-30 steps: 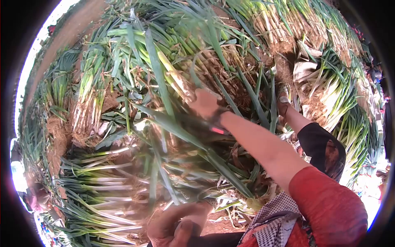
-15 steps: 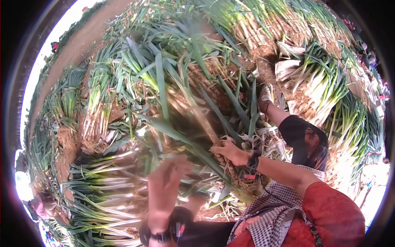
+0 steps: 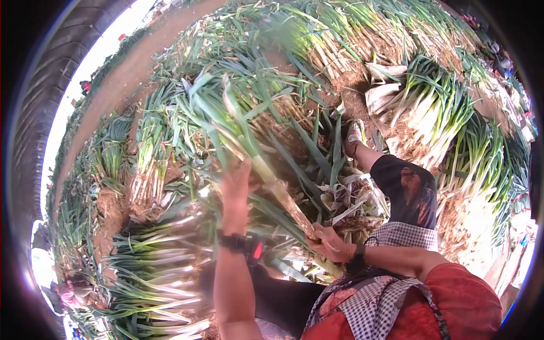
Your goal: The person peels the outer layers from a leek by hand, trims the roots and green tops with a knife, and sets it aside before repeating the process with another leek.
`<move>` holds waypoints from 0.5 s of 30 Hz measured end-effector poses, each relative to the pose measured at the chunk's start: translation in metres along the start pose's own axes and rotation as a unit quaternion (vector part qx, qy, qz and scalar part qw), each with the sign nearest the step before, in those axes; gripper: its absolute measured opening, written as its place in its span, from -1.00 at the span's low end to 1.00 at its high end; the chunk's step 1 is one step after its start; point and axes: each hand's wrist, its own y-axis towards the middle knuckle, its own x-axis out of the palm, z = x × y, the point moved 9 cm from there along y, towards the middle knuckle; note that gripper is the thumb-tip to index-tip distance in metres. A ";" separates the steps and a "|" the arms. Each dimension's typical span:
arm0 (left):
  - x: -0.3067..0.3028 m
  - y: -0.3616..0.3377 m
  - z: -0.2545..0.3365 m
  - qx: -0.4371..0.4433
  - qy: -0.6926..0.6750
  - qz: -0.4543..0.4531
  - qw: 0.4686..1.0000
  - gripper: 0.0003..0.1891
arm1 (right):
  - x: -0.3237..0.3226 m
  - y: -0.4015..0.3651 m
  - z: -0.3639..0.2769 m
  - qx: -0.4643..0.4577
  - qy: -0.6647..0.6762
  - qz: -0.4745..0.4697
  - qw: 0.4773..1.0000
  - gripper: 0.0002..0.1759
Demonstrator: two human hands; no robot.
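Note:
A large green onion (image 3: 279,191) slants up and away in front of me, with brown, dry skin low down and green leaves on top. My right hand (image 3: 332,243) is closed round its root end, near my lap. Beside the upper stalk, just left of where the leaves begin, my left hand (image 3: 235,178) is raised and blurred, so its fingers are smeared. Peeled skins and leaf scraps (image 3: 343,198) lie beyond my right hand, by my leg. To the lower left, a row of cleaned green onions (image 3: 164,272) shows white stems pointing toward me.
Unpeeled green onions (image 3: 150,170) lie in piles ahead and to the left. More bunches (image 3: 436,113) line the right side, beyond my outstretched leg (image 3: 408,187). A dirt strip (image 3: 122,93) runs along the far left. Someone in pink (image 3: 73,294) is at the left edge.
My left hand has risen and gone forward from over the cleaned row to the upper stalk. My right hand has shifted slightly down and right, still holding the green onion.

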 end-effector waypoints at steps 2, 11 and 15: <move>-0.010 0.021 -0.027 -0.024 -0.059 0.000 0.998 -0.62 | 0.008 -0.003 0.003 0.015 0.022 0.039 0.999 -0.73; -0.032 0.000 0.009 0.073 -0.173 0.083 0.979 -0.79 | 0.028 0.012 -0.065 -0.276 -0.595 0.026 0.754 -0.64; -0.035 -0.017 0.037 0.167 -0.144 0.089 0.971 -0.83 | 0.047 0.037 -0.084 -0.272 -0.602 0.056 0.749 -0.62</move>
